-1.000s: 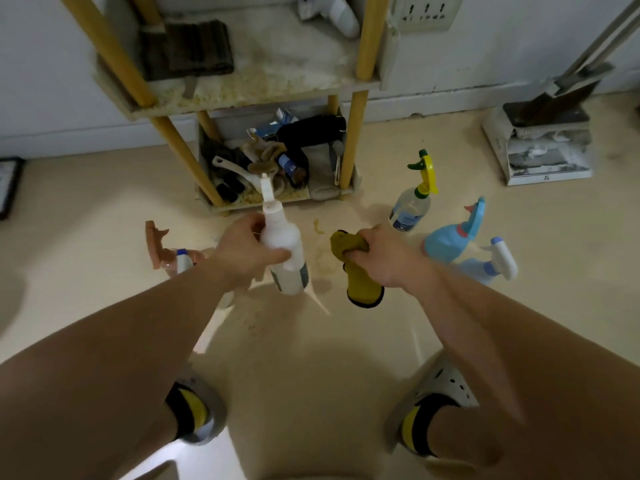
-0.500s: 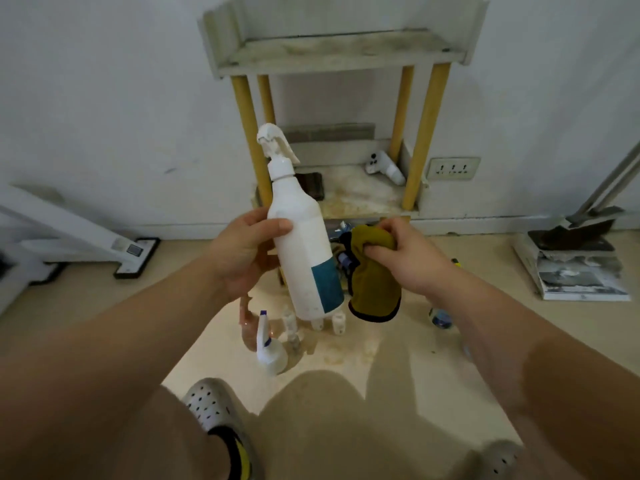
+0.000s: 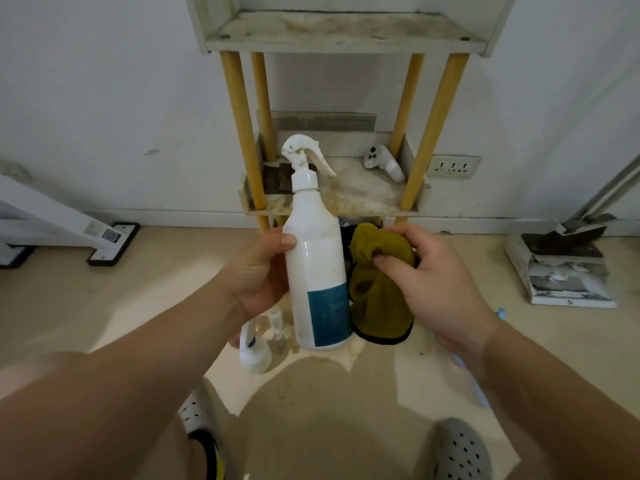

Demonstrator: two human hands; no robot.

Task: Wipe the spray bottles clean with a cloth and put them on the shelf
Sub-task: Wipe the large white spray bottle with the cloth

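The left hand (image 3: 258,275) grasps a white spray bottle (image 3: 317,268) around its middle, holding it upright in the air with the trigger head on top and a teal label low on its body. Just to its right, the right hand (image 3: 426,275) is clenched around a bunched mustard-yellow cloth (image 3: 377,299), which hangs beside the bottle, touching it or very nearly so (the gap is too narrow to judge).

By my reading the task is at an early stage. The bottle in hand looks about to be wiped, with faint yellowish marks showing on its side, and it has not reached the shelf (image 3: 346,39) that rises beyond both hands. The 2 tiers in view carry no spray bottles: the upper board is bare and stained, and the lower one holds only a white controller (image 3: 382,164) and a dark flat item behind the bottle's head. At least 1 more bottle waits on the floor, a small white spray bottle (image 3: 254,351) below the left hand, with 1 or 2 small clear bottles just beside it.

Much is hidden. The held bottle and cloth cover the shelf's bottom tier. Something blue shows past the right wrist, cut off by the forearm, so I cannot name it. The back of the held bottle and the left fingers around it are out of sight.
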